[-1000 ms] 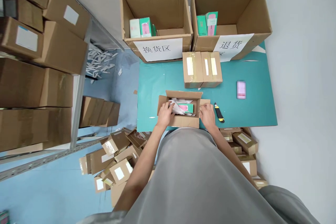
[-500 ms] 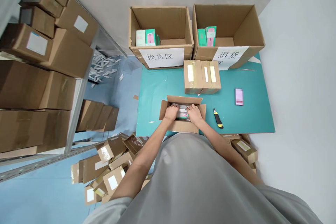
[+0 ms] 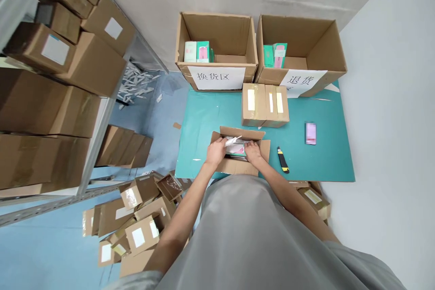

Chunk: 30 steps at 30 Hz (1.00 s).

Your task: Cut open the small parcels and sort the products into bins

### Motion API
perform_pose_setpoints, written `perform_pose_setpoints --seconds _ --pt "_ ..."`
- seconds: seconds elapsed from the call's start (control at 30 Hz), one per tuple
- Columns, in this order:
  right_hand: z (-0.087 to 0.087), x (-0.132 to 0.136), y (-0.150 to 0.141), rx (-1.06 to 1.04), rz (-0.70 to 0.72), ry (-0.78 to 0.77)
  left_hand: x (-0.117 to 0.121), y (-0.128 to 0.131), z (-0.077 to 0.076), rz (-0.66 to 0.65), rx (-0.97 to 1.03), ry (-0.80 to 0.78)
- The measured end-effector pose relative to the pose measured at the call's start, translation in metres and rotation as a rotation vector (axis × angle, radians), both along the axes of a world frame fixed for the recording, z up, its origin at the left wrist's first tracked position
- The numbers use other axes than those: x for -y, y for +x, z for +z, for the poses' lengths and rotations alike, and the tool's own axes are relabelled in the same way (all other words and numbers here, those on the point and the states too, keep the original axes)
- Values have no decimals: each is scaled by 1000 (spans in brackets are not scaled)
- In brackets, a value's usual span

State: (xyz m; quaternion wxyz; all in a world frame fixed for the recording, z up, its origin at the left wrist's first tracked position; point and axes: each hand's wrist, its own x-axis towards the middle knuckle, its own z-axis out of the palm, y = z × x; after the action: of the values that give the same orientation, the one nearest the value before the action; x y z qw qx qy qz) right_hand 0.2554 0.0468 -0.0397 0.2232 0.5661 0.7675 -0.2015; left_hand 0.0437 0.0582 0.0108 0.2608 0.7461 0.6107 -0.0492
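My left hand (image 3: 215, 151) is closed on a slim white strip of packing material (image 3: 233, 141), lifted at the left end of an open cardboard box (image 3: 238, 167). Inside that box lies a green and pink package (image 3: 239, 149) beside whitish wrapping. My right hand (image 3: 252, 151) reaches into the box's right end, fingers curled down; what they grip, if anything, is hidden. The box's flaps stand spread, close to my body at the table's front edge. To its right lies a black and yellow utility knife (image 3: 282, 160).
Two large open cartons (image 3: 217, 77) (image 3: 301, 79) with paper signs hold green packages at the back. Taped boxes (image 3: 265, 104) stand before them; a phone-like pink object (image 3: 310, 133) lies right. Shelving with cartons (image 3: 44, 113) is left; boxes (image 3: 142, 231) and white strips (image 3: 134, 84) litter the floor.
My left hand has come up out of the box slightly leftward, now with the white strip in it. The right hand stays inside the box. The whole view has shifted a little.
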Motion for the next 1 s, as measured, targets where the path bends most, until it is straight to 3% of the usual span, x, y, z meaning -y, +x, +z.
perform_pose_setpoints --seconds 0.17,0.33,0.67,0.77,0.9,1.0 --pt "13 3 3 -18 -25 28 -1 13 -4 -81 -7 -55" --pt "36 7 9 -100 -84 59 -4 25 -13 -147 -2 -66" --pt "93 11 30 -196 -149 191 -15 27 -23 -90 2 -107" --pt "113 20 56 -213 -225 251 -11 21 -27 -9 93 -34" --pt "136 38 97 -321 -393 320 -4 6 -29 198 350 51" --pt "148 52 120 -475 -530 347 -1 -3 -24 341 675 -35"
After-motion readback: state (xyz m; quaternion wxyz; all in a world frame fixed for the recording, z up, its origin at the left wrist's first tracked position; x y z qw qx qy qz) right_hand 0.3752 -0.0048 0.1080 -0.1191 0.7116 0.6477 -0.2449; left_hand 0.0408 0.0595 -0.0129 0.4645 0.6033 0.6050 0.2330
